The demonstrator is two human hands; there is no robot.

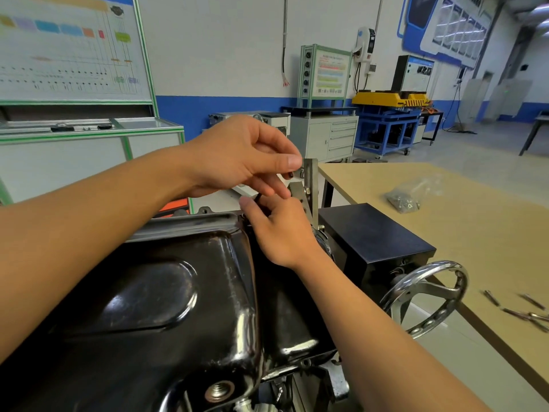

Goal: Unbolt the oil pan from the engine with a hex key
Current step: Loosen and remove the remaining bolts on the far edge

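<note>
The glossy black oil pan [166, 292] lies bottom-up on the engine in the middle of the view, its flange [190, 223] running along the far side. At the pan's far right corner both hands meet. My left hand [237, 156] hovers above, thumb and fingers pinching toward a small dark hex key [258, 197] whose short black end shows between the hands. My right hand [282, 230] sits just below, fingers curled round the key's lower part at the flange. The bolt under the fingers is hidden.
A threaded drain hole [219, 391] is at the pan's near edge. To the right stand a black box [374, 233] and a chrome handwheel [427, 295] of the engine stand. The wooden table [475, 233] holds a bag of hardware [407, 197] and loose bolts [520, 310].
</note>
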